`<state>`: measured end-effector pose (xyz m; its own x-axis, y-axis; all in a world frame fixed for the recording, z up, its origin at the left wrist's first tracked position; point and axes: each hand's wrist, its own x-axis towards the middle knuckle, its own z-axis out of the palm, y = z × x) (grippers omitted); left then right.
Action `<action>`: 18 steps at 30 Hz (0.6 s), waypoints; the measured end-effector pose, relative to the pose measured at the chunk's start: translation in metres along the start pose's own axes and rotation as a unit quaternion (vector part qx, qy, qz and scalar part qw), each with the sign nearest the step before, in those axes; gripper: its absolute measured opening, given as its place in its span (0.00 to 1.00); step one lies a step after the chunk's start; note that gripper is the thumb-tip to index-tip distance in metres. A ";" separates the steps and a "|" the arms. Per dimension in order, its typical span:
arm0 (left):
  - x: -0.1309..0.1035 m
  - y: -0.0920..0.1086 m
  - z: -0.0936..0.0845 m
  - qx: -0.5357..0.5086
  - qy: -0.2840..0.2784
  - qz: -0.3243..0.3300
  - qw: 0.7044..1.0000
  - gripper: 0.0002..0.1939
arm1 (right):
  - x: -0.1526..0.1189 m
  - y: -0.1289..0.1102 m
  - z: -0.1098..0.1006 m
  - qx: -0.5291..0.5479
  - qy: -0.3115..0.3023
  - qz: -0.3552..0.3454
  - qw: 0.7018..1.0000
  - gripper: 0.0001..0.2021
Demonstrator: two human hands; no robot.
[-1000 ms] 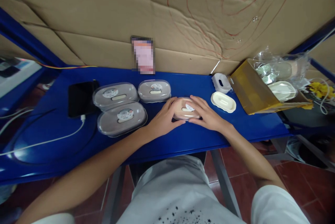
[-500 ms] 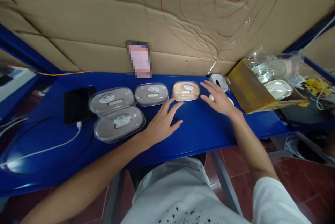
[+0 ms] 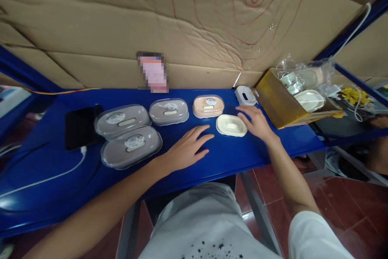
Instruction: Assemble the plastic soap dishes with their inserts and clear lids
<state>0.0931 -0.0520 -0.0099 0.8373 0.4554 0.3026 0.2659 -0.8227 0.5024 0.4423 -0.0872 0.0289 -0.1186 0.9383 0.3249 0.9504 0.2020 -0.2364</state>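
Observation:
On the blue table, a cream oval dish [image 3: 232, 125] lies at the fingers of my right hand [image 3: 256, 122]; whether they touch it I cannot tell. That hand's fingers are apart. My left hand [image 3: 190, 148] hovers over the table to the left of the dish, fingers spread, holding nothing. Behind the dish sits a peach oval box [image 3: 208, 106] with a clear lid and a round label. A small grey oval piece with a slot [image 3: 245, 95] lies beyond my right hand. Several grey lidded boxes, one of them a grey box [image 3: 169, 112], stand left of my left hand.
A cardboard box [image 3: 279, 105] with plastic-wrapped pieces stands at the right. A black device [image 3: 82, 127] with a white cable lies at the left. A pixelated phone [image 3: 153, 72] leans against the cardboard wall [image 3: 106, 41] behind the table.
The cream dish, earlier mostly hidden under my right hand, now lies nearer and further left in front of the peach box. My left hand has drawn back from the peach box.

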 end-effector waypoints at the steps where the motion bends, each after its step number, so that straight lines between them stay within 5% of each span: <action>1: -0.001 0.000 0.001 0.005 -0.006 0.008 1.000 0.24 | 0.012 0.007 0.001 -0.036 0.014 0.028 0.999 0.26; 8: -0.002 0.000 0.001 0.037 -0.016 0.032 0.999 0.24 | 0.042 0.037 0.026 -0.132 0.017 0.118 0.984 0.24; 18: -0.001 -0.001 0.000 0.063 -0.006 0.044 0.997 0.23 | -0.046 0.007 -0.016 -0.023 0.061 0.052 0.997 0.20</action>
<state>0.0919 -0.0515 -0.0108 0.8658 0.3758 0.3303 0.2480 -0.8957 0.3691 0.4594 -0.1329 0.0270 0.0141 0.9121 0.4097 0.9683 0.0897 -0.2332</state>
